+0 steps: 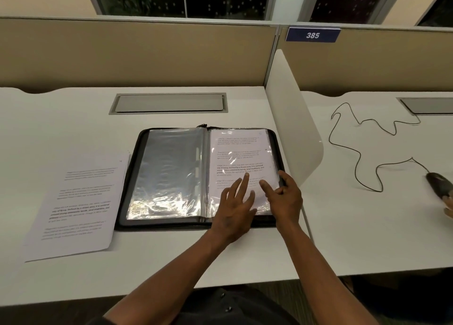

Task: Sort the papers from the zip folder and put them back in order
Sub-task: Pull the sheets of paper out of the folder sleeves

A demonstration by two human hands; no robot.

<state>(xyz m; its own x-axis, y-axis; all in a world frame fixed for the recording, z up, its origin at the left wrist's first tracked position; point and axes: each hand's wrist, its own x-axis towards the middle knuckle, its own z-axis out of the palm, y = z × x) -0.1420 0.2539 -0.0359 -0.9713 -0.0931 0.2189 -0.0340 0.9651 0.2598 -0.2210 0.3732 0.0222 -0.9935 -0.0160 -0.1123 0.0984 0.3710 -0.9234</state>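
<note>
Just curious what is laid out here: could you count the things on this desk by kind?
Black zip folder lying open with clear plastic sleeves: 1
Printed white paper sheets: 2 that I can tell, one loose beside the folder, one on the folder's right side
Hands on that sheet: 2, left hand, right hand
Total: 5
</note>
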